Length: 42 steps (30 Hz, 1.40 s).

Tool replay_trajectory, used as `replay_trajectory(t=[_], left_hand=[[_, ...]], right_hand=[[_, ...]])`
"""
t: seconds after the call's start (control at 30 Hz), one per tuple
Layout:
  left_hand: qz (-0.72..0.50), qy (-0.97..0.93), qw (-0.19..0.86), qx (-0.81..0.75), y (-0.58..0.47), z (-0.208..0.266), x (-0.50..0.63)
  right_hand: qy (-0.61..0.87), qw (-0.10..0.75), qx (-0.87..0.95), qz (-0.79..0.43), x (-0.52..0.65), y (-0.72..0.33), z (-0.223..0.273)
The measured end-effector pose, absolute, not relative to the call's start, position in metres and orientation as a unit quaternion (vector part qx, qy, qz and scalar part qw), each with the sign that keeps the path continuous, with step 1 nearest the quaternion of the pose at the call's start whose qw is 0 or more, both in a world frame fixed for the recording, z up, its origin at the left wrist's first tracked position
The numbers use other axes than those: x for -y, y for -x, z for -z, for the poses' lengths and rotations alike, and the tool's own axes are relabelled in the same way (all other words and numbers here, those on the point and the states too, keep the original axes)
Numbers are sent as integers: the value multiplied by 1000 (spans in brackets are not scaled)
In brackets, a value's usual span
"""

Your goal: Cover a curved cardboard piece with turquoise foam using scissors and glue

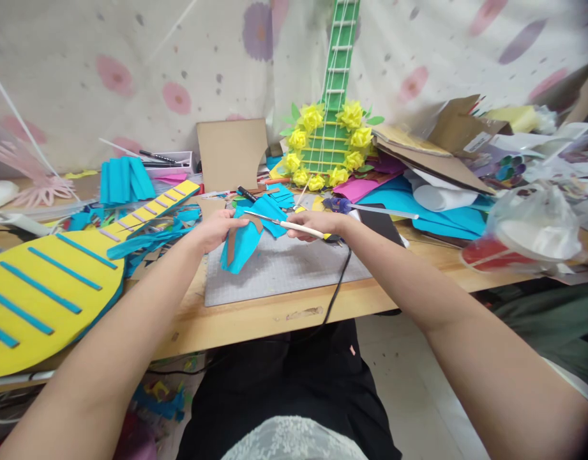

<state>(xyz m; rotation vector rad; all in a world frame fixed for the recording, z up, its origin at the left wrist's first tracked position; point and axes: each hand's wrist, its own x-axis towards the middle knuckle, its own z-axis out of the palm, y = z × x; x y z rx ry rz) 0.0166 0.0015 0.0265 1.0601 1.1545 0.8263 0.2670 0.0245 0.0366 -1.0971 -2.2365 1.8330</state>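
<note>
A person seated at a cluttered wooden workbench point(255, 316) trims a craft piece, both bare forearms reaching in from the bottom of the view. The left hand point(217, 229) is closed around a turquoise foam piece point(246, 239) with a brown cardboard backing showing along its inner edge; the piece hangs bent and crumpled just above a grey cutting mat point(284, 271) near the bench's front edge. The right hand point(317, 225) is clamped on the pale handles of a pair of scissors point(279, 222), whose blades point left and meet the top of the foam. A black cable point(339, 281) trails from beside that hand over the bench edge. To the left lies a yellow guitar-shaped model point(49, 287) striped with turquoise bars. At right, a clear plastic bag point(528, 230) holds what look like red and white disposable bowls. Further back sit sheets of turquoise and magenta foam point(408, 204), a flat cardboard panel point(232, 152), and a white tray point(172, 160) carrying a black pen. Against the flower-print cloth backdrop point(131, 70) stands a green guitar model point(339, 83) ringed with yellow paper roses
</note>
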Motion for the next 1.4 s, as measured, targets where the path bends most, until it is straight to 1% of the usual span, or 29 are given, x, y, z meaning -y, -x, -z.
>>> replay_trajectory(t=[0.13, 0.3, 0.47, 0.7, 0.93, 1.1, 1.4], left_hand=[[-358, -477, 623, -507, -16, -30, 0], [-414, -468, 611, -486, -18, -27, 3], [-440, -437, 619, -482, -22, -23, 8], [-485, -378, 618, -489, -30, -24, 12], [-490, -368, 618, -493, -33, -25, 15], [-471, -389, 617, -496, -31, -25, 13], [-446, -437, 609, -489, -25, -26, 8]], right_hand=[[326, 36, 738, -589, -25, -268, -33], [282, 58, 748, -598, -21, -264, -25], [293, 66, 753, -585, -14, -258, -26], [299, 110, 694, -646, -15, -253, -15], [308, 128, 674, -660, -18, -253, -11], [316, 108, 690, -643, -21, -259, -15], [264, 54, 766, -584, -25, -267, -20]])
